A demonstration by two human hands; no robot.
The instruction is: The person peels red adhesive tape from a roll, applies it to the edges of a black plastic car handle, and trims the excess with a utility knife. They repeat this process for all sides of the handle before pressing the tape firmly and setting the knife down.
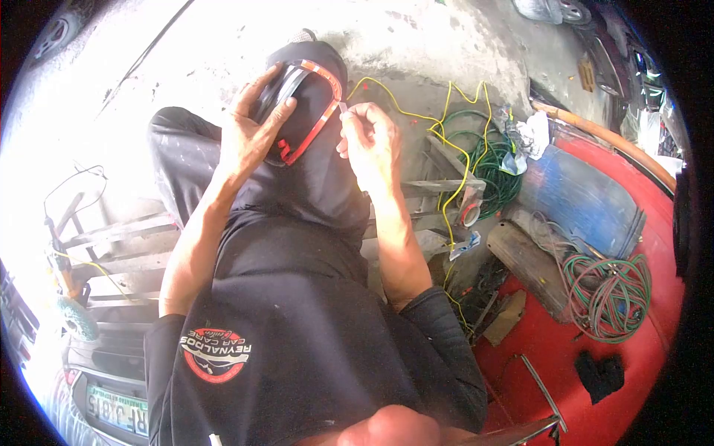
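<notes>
A glossy black curved shell, looking like a car side mirror cover (274, 100), rests on my raised knee, with a red-orange edge (324, 123) running around its right side. My left hand (253, 126) grips its left side, thumb and fingers spread across the black surface. Close to the red-orange edge, my right hand (372, 145) pinches a small pale pinkish strip (343, 108) between thumb and forefinger. The strip's tip points up beside the rim. Its exact kind cannot be made out.
Wooden slats (123, 232) lie beneath me. To the right are a yellow cord (454, 145), a coiled green hose (500, 175), a blue drum (576, 197) and coiled thin hoses (608, 297) on a red panel (520, 372). A sander-like tool (74, 316) stands at left, near a car's plate (117, 407).
</notes>
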